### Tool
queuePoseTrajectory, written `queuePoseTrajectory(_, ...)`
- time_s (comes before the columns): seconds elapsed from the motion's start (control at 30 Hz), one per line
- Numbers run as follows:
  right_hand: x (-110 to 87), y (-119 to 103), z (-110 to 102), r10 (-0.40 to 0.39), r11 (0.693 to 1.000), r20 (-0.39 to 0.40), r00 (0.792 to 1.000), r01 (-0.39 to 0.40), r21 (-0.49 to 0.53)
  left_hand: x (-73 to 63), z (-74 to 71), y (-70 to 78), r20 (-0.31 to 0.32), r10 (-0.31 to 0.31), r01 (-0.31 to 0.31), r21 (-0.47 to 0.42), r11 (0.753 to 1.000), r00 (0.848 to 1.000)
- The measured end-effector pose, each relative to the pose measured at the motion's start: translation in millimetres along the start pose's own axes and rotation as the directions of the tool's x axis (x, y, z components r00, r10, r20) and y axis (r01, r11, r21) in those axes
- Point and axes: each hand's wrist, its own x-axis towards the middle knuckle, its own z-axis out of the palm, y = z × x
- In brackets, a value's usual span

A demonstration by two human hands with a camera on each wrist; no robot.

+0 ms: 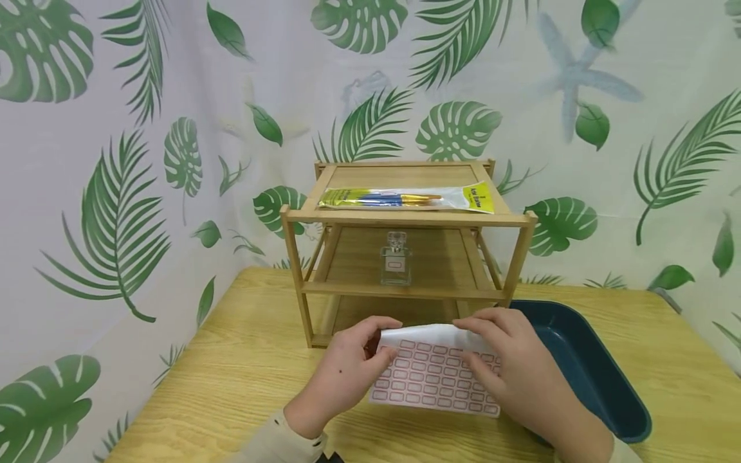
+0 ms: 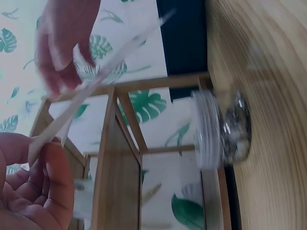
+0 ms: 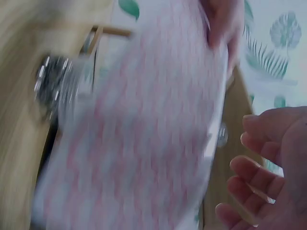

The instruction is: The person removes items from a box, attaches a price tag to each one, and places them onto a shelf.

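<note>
My left hand [image 1: 344, 373] pinches the left upper corner of a sheet of label stickers [image 1: 431, 379], white with rows of small red-bordered rectangles. The sheet is held up in front of a wooden shelf rack. At its right upper edge is my right hand [image 1: 515, 360]; in the right wrist view its fingers [image 3: 256, 175] are spread apart, beside the sheet's edge. Beyond the sheet, a clear jar [image 2: 208, 129] with shiny contents at its bottom stands on the table; the sheet hides it in the head view. A glass perfume bottle [image 1: 396, 260] with a red-bordered label stands on the middle shelf.
The three-tier wooden rack [image 1: 405, 218] stands at the table's back. A pack of paintbrushes [image 1: 405, 198] lies on its top shelf. Right of the rack is a dark blue tray [image 1: 602, 350], partly behind my right hand. A leaf-patterned curtain [image 1: 579, 128] hangs behind.
</note>
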Motion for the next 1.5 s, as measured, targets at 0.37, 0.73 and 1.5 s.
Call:
queuePoseTrajectory(0.37,9.4,-26.1,30.3,-0.191,0.978,-0.116,0.975,0.199,0.064,-5.7,18.7,12.9,-0.006,-0.005,0.004,-0.115,0.993,1.000)
queuePoseTrajectory(0.73,6.0,-29.1,32.3,-0.219,0.966,-0.215,0.952,0.242,0.090,-8.3,17.9,16.5,-0.008,-0.049,0.045,-0.260,0.965,0.999)
queuePoseTrajectory(1.5,3.6,-27.0,25.1,0.013,0.878,-0.074,0.997,0.024,0.478,-1.3,8.7,8.9,0.023,-0.092,0.094,-0.324,0.941,0.996)
